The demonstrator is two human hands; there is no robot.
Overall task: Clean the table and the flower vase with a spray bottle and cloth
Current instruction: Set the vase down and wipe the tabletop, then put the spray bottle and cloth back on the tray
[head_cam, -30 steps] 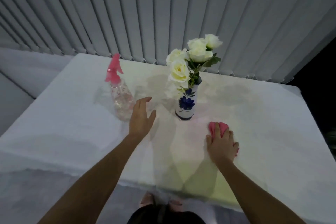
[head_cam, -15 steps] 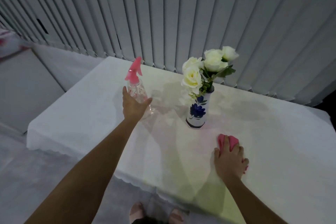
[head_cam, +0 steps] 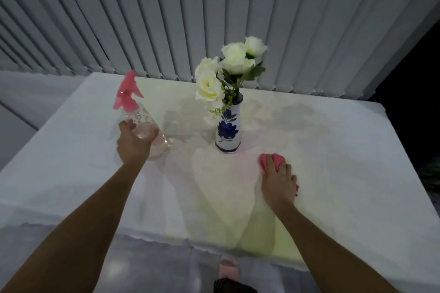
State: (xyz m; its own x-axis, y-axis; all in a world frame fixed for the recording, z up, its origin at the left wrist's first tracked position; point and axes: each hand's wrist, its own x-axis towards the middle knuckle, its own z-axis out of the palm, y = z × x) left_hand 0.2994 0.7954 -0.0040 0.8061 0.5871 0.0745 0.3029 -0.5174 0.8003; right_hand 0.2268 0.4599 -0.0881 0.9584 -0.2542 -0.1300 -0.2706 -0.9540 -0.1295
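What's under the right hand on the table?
A pink cloth, bunched, pressed on the white table by the right hand. Most of it is covered; only its far end and a sliver show.

The bottle [head_cam: 145, 131] is clear, glossy plastic with a pink plastic head. The vase [head_cam: 228, 131] looks like glazed ceramic. Matt white cloth covers the worktop [head_cam: 333, 173]; the rag [head_cam: 271, 162] is soft pink cloth.
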